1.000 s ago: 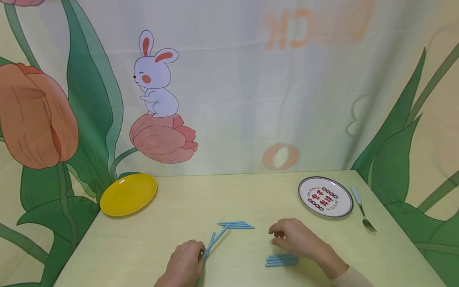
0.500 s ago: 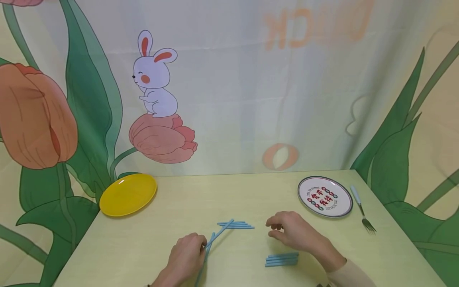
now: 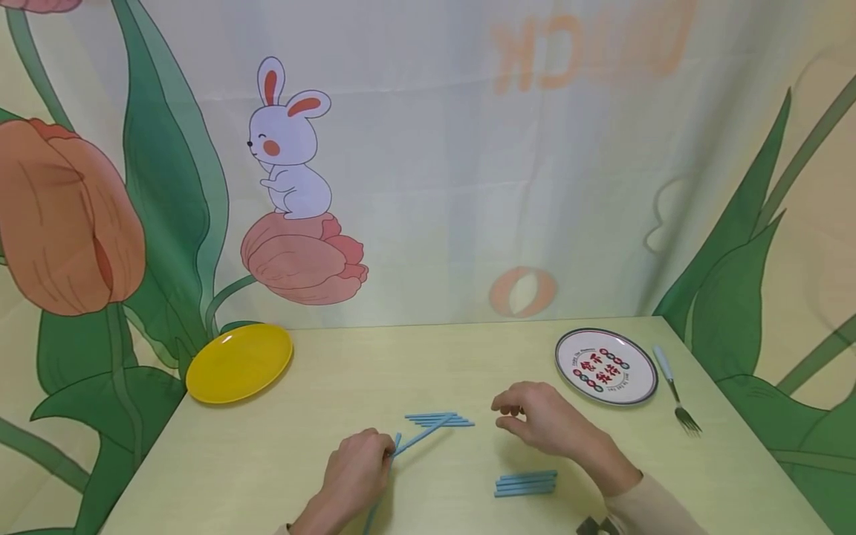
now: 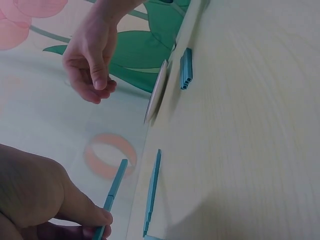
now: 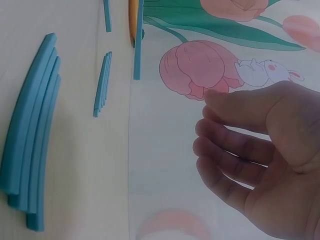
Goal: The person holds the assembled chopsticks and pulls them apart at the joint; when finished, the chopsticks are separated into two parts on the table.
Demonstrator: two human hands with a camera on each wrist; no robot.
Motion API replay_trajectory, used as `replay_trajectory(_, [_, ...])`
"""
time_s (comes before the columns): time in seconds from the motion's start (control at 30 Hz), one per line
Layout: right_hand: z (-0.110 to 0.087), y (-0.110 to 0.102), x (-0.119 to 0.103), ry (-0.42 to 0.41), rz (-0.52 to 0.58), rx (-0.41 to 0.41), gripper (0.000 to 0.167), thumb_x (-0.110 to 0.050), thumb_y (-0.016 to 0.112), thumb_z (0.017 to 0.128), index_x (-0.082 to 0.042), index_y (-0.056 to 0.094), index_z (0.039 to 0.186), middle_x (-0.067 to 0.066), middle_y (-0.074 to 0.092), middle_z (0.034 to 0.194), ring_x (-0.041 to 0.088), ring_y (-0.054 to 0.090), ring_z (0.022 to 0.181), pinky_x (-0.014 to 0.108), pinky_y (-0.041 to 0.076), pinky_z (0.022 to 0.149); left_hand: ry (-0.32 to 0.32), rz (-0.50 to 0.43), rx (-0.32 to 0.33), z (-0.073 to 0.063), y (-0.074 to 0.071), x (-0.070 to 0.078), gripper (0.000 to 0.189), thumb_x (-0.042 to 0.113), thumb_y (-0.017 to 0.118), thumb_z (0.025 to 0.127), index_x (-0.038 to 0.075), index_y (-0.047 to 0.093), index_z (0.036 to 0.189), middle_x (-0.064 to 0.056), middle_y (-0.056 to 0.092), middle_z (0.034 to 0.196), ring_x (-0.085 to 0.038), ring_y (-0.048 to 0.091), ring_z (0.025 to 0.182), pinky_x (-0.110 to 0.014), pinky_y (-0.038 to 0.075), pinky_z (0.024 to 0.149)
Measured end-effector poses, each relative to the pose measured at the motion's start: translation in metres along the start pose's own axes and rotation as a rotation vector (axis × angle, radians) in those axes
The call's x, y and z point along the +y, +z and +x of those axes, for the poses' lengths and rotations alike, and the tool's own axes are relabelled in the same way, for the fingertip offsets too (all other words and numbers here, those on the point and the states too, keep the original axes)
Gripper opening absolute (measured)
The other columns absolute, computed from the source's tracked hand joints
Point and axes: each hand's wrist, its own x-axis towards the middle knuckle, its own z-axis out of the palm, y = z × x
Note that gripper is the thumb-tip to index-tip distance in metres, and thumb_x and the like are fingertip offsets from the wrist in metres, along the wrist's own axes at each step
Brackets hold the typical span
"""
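Observation:
My left hand [image 3: 354, 472] pinches a thin blue stick [image 3: 423, 436] between thumb and fingers. In the left wrist view the held stick [image 4: 116, 184] points up and away, raised off the table. Its far end overlaps a group of blue sticks [image 3: 463, 423] in the head view. Another blue stick [image 3: 372, 514] lies partly hidden behind that hand. My right hand [image 3: 545, 422] hovers with loosely curled fingers and holds nothing, as the right wrist view shows. Below it, a second group of blue sticks [image 3: 524, 484] lies side by side on the table.
A yellow plate [image 3: 241, 364] sits at the table's back left corner. Towards the back right are a white plate [image 3: 631, 386] with red markings and a fork [image 3: 677, 394] with a pale handle. A printed curtain [image 3: 428, 186] hangs behind the pale table [image 3: 374, 371].
My left hand has moved slightly up and right, carrying the stick, whose tip now reaches farther across the far group. My right hand has risen away from the near group and shifted a little left.

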Motion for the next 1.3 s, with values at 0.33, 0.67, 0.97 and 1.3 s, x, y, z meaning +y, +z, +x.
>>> replay_trajectory(0.33, [0.006,-0.003,-0.005,-0.016,-0.002,0.007,0.013,-0.015,0.073,0.086,-0.014,0.074,0.099,-0.008,0.069,0.089,0.003,0.060,0.079,0.024,0.052,0.071,0.046,0.004,0.032,0.004,0.001,0.006,0.009,0.006,0.071,0.081,0.014,0.075,0.080,0.007,0.056,0.071,-0.014,0.057,0.065,-0.029,0.042,0.046])
replay_trajectory(0.67, [0.008,-0.005,-0.010,-0.059,-0.014,0.043,0.013,-0.015,0.074,0.085,-0.014,0.074,0.097,-0.010,0.069,0.087,0.002,0.059,0.078,0.023,0.052,0.071,0.061,0.005,0.033,0.009,-0.001,0.010,0.010,0.006,0.070,0.082,0.014,0.075,0.080,0.006,0.057,0.070,-0.013,0.056,0.065,-0.027,0.041,0.046])
replay_trajectory(0.97, [0.010,-0.005,-0.012,-0.090,-0.022,0.052,0.012,-0.017,0.074,0.085,-0.015,0.073,0.097,-0.008,0.069,0.089,0.002,0.059,0.079,0.023,0.052,0.071,0.097,-0.013,0.054,0.014,-0.002,0.014,0.015,0.004,0.067,0.082,0.015,0.077,0.080,0.007,0.059,0.070,-0.009,0.055,0.064,-0.024,0.039,0.045])
replay_trajectory(1.3, [0.013,-0.004,-0.016,-0.096,0.008,0.047,0.015,-0.019,0.074,0.086,-0.014,0.073,0.100,-0.006,0.070,0.092,0.010,0.062,0.082,0.024,0.052,0.074,0.130,0.003,0.106,0.020,-0.005,0.019,0.020,0.002,0.066,0.081,0.018,0.077,0.078,0.007,0.059,0.069,-0.009,0.056,0.066,-0.023,0.038,0.045])
